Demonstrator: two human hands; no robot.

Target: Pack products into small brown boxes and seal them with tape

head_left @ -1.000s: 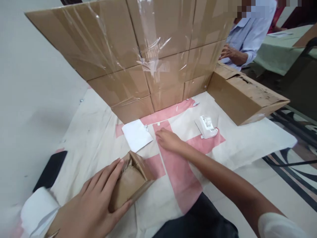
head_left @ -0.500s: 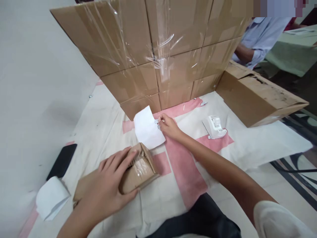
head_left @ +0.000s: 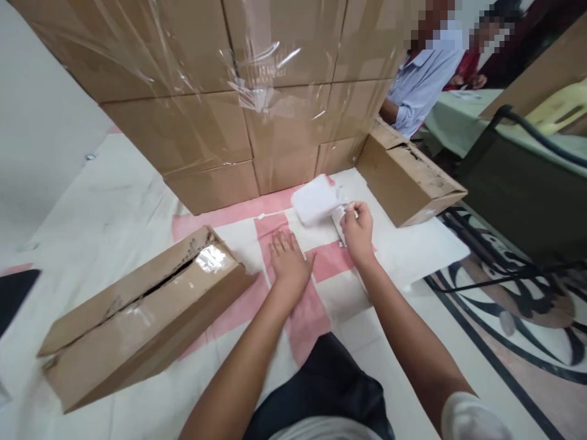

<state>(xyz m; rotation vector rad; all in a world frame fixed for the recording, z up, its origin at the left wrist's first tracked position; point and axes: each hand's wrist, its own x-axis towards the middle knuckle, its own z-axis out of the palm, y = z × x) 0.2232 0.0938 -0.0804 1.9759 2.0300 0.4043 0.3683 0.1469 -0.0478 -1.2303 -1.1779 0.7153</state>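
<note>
My left hand lies flat on the pink and white cloth, fingers spread, holding nothing. My right hand is closed in a pinch at the edge of a sheet of white paper, which is blurred. Small clear pieces that look like tape show between the fingertips and the paper. Partly hidden behind my right hand is the white tape dispenser. To the left of my left hand, apart from it, a long brown cardboard box rests on the cloth.
A tall stack of film-wrapped cartons stands straight ahead. Another cardboard box is at the right edge of the cloth. Beyond it are a person in a light blue shirt and a dark chair. A black flat object lies far left.
My left hand has let go of the cardboard box and moved right onto the cloth. My right hand has carried the paper rightward to the tape dispenser. The view has turned right.
</note>
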